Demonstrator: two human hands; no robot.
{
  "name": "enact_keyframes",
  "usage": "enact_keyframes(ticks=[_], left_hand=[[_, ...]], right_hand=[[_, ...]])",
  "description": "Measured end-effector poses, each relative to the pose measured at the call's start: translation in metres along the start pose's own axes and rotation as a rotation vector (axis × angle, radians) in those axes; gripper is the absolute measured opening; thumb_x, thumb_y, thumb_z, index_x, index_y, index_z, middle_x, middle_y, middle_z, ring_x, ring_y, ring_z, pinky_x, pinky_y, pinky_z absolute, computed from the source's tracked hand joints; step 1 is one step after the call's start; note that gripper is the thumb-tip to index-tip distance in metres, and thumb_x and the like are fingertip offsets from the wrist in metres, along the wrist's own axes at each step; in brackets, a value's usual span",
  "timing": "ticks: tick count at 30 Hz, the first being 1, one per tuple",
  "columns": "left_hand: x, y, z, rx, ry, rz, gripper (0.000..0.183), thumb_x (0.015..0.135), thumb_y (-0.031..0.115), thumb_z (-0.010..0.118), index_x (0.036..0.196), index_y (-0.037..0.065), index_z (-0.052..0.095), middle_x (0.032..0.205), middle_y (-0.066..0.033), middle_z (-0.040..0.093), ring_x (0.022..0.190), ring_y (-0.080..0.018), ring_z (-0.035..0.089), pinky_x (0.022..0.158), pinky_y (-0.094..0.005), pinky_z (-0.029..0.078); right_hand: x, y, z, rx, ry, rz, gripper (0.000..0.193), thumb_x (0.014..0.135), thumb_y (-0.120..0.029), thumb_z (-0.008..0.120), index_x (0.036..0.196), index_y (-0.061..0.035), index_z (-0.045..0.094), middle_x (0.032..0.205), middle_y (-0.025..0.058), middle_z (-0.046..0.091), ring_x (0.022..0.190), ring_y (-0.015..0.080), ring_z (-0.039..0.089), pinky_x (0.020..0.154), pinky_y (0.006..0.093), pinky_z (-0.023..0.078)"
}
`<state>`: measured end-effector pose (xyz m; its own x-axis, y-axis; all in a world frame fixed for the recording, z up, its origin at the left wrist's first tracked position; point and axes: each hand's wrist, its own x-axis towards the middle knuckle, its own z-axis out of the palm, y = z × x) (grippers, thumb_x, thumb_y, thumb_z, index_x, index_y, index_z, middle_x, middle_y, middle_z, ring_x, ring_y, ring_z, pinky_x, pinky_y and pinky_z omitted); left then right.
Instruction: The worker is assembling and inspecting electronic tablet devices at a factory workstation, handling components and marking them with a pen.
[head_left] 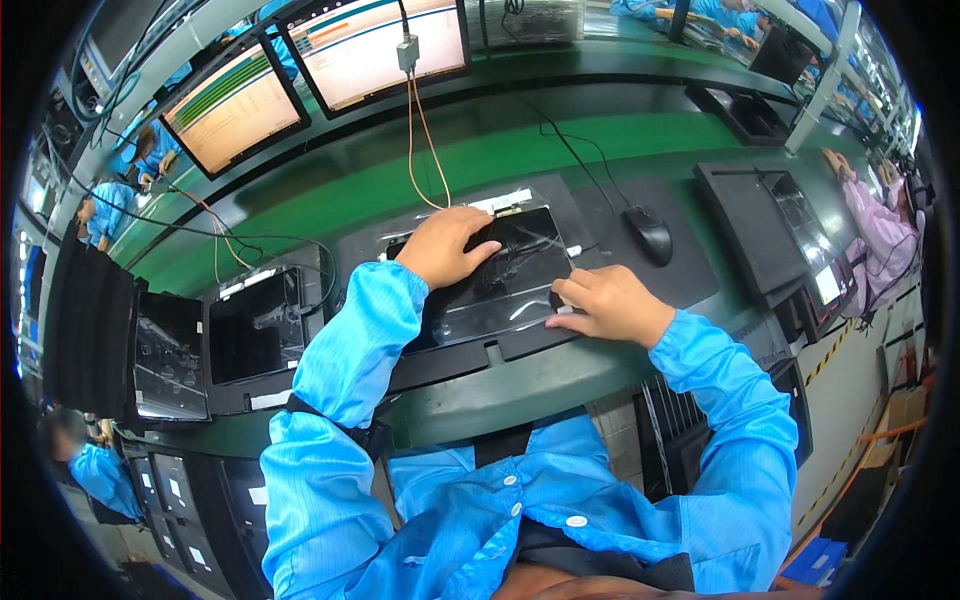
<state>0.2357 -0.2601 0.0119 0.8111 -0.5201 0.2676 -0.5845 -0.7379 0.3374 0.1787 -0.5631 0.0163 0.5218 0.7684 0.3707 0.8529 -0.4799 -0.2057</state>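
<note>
Left hand (447, 248), thumb spread, over black panel (510, 272)

electronics workshop | long green workbench (640, 130) | lit monitors (365, 60) | blue-smocked co-workers (103, 478)

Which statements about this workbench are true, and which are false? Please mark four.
1. The bare left hand is over the upper-left part of the flat glossy black panel. True.
2. The bare right hand is at the panel's left end. False: it is at the right end.
3. The black plastic computer mouse lies right of the panel. True.
4. The large black-framed monitor has a dark screen. False: its screen is lit.
</note>
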Motion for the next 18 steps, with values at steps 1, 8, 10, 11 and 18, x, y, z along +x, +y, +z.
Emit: enact_keyframes(ticks=[1,8,10,11,18], left_hand=[[0.0,-0.004,0.002,-0.026,0.009,-0.014,0.046,0.094,0.031,0.072,0.13,0.003,0.065,0.133,-0.0199,0.065,0.126,-0.039,0.059,0.107,-0.0461,0.047],[0.014,-0.004,0.0,-0.132,0.009,-0.119,0.05,0.089,0.024,0.079,0.133,0.006,0.065,0.125,-0.0152,0.066,0.122,-0.0342,0.059,0.107,-0.0406,0.047],[0.019,-0.01,0.003,-0.183,-0.003,-0.161,0.052,0.087,0.021,0.081,0.134,0.007,0.065,0.123,-0.0145,0.066,0.123,-0.032,0.058,0.108,-0.0404,0.046],[0.021,-0.012,0.004,-0.196,-0.013,-0.187,0.052,0.086,0.021,0.082,0.134,0.007,0.065,0.123,-0.0148,0.066,0.123,-0.0322,0.058,0.108,-0.0412,0.046],[0.028,-0.004,0.005,0.004,-0.045,-0.212,0.053,0.086,0.03,0.081,0.133,0.007,0.066,0.121,-0.0166,0.066,0.12,-0.0354,0.057,0.105,-0.0439,0.046]], right_hand=[[-0.001,0.001,0.003,-0.065,0.035,-0.02,0.041,0.088,-0.045,0.077,0.101,-0.0087,0.064,0.079,0.0071,0.064,0.068,0.029,0.068,0.058,0.041,0.053],[0.001,0.011,0.002,-0.013,0.036,-0.035,0.037,0.089,-0.041,0.077,0.104,-0.0086,0.066,0.084,0.0071,0.064,0.069,0.0289,0.069,0.057,0.0405,0.052],[0.004,0.011,0.001,0.053,0.011,0.021,0.04,0.089,-0.042,0.078,0.108,-0.0089,0.066,0.087,0.008,0.066,0.073,0.0305,0.07,0.06,0.0418,0.053],[0.005,0.011,0.0,0.116,-0.013,0.08,0.042,0.088,-0.042,0.078,0.112,-0.0092,0.066,0.09,0.009,0.068,0.077,0.0321,0.07,0.064,0.0432,0.054],[0.016,0.011,-0.008,0.272,-0.189,0.266,0.054,0.087,-0.046,0.078,0.126,-0.0118,0.065,0.11,0.0143,0.073,0.101,0.0358,0.071,0.086,0.0487,0.054]])
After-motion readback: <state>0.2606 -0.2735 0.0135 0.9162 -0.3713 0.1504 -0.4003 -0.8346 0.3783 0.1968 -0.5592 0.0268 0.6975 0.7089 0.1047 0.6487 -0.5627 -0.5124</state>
